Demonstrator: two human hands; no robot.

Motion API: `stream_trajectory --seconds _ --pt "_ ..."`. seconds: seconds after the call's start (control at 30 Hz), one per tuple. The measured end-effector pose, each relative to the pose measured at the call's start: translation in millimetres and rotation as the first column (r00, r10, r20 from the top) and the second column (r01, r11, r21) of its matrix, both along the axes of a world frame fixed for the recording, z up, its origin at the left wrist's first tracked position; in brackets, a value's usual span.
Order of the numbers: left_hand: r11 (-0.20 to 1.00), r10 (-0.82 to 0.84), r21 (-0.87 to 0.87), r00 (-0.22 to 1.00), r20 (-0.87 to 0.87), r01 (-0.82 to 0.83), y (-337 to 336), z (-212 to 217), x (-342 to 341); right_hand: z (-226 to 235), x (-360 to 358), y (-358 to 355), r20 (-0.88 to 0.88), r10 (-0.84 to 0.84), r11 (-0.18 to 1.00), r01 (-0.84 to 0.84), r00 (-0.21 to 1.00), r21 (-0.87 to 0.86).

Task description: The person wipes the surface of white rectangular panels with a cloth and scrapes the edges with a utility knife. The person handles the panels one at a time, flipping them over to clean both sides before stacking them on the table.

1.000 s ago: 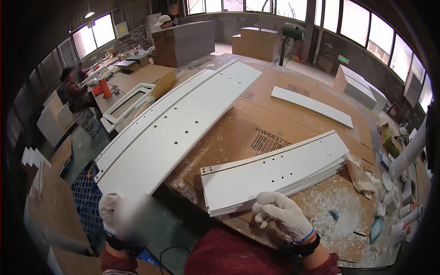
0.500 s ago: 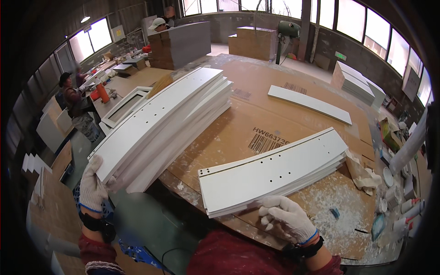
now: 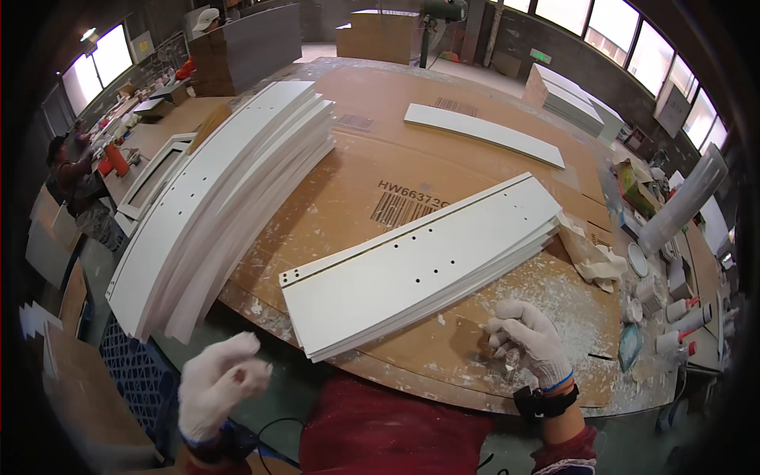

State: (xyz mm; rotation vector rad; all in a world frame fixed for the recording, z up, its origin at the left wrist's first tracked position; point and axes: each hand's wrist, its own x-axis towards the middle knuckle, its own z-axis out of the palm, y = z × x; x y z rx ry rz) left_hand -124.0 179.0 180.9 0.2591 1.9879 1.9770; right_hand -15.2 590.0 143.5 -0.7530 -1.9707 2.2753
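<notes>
My left hand, in a white knit glove, is in front of the table's near edge with its fingers curled; nothing shows in it. Beyond it leans a tall stack of white boards with small drilled holes, apart from the hand. Over the white-flecked patch of the table my right hand, gloved too, has its fingers bent inward. A shiny bit shows below them, but what they grip is hidden. Left of that hand lies a shorter pile of white drilled boards with a groove along the far edge.
Brown cardboard covers the table. A single white board lies farther back, and a crumpled cloth is by the pile's right end. Bottles and tubs stand at right. A co-worker is at the far left.
My left hand has come off the tall stack and moved toward me. My right hand has left the short pile's near edge for the flecked patch, over where a small blue thing lay.
</notes>
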Motion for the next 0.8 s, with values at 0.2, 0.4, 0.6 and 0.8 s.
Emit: stream_trajectory --seconds 0.2,0.4,0.6,0.8 --pt "0.965 0.183 -0.178 0.981 -0.071 -0.193 50 -96 -63 -9 18 42 0.046 0.018 0.966 -0.030 0.999 0.256" --pt "0.954 0.250 -0.173 0.968 0.018 -0.243 67 -96 -68 -4 24 100 0.046 -0.118 0.893 0.086 0.992 0.441" --pt "0.893 0.369 -0.273 0.929 -0.010 -0.358 78 -92 -54 -25 -6 193 0.048 -0.357 0.388 0.102 0.933 0.916" --pt "0.904 0.399 -0.189 0.916 0.045 -0.384 80 -92 -44 -36 -37 242 0.014 -0.304 -0.031 -0.025 0.952 0.999"
